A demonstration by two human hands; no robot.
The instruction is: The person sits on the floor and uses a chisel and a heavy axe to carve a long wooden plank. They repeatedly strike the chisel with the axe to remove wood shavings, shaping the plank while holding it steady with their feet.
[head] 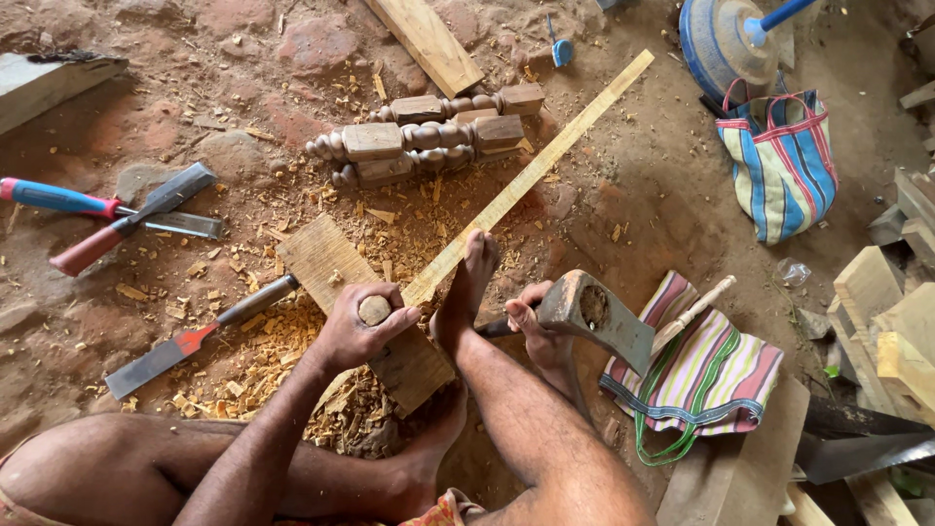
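On bare earth, left hand (pixel 355 331) clamps a round handle (pixel 374 310); right hand (pixel 534 326) clamps an axe (pixel 594 317); striped bag (pixel 779 161) nearby, contents hidden.

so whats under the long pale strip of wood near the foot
The long strip rests on a thick board lying on wood chips, pinned by a foot. The left hand covers its near end.

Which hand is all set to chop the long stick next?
The right hand, probably: it holds the axe raised beside the long wooden strip. The left hand grips a wooden handle on the block, steadying.
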